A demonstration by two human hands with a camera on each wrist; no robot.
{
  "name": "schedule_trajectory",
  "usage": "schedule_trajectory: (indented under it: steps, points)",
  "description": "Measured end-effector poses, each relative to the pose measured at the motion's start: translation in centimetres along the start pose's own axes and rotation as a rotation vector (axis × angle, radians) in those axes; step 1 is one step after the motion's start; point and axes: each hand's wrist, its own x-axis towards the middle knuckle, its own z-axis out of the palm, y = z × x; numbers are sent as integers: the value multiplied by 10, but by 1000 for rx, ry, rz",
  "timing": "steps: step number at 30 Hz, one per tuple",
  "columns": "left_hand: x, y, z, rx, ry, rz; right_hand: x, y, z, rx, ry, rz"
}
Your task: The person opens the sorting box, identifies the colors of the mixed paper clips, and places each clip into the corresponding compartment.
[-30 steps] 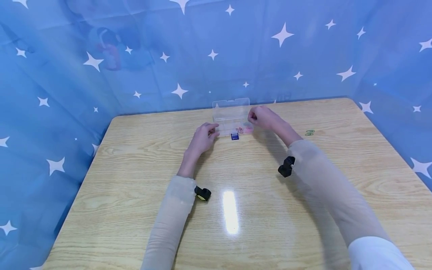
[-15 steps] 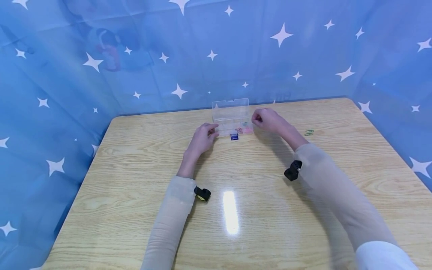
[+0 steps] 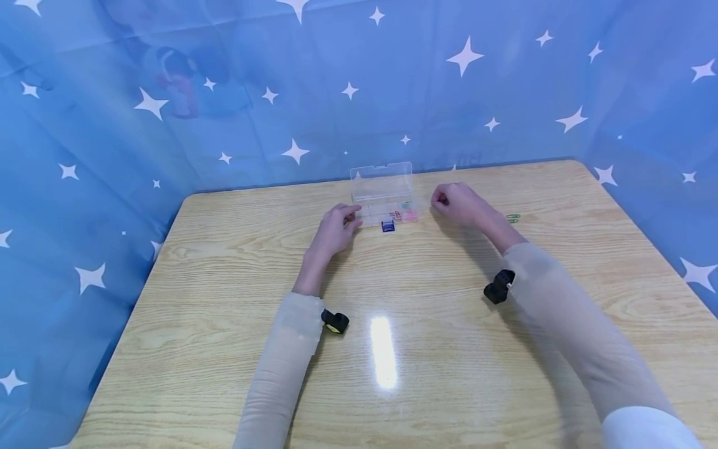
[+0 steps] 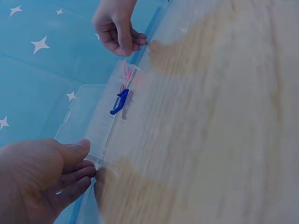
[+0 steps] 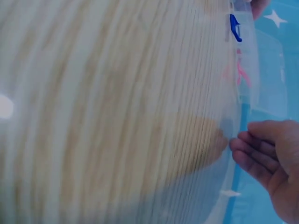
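Left hand (image 3: pixel 335 229): fingers loosely bent, tips touching the left end of the clear plastic box with open lid and blue latch (image 3: pixel 383 199).
Right hand (image 3: pixel 457 203): fingers curled, holding nothing visible, just right of the box.
Green paper clips (image 3: pixel 513 218): on the wooden table (image 3: pixel 224 287), right of the right hand.

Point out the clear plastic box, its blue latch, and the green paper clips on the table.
Clear plastic box (image 3: pixel 381 181), head view, raised lid.
Blue latch (image 3: pixel 387 226), head view, its middle.
Green paper clips (image 3: pixel 513 218), head view, centre of the pair.

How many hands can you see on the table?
2. The left hand touches the left end of the clear box. The right hand is just right of the box, fingers curled.
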Motion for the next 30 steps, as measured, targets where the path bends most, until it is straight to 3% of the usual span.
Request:
schedule_trajectory:
  steps: [30]
  points:
    - [1, 0, 2, 0, 3, -10, -45, 46, -26, -56, 40, 48]
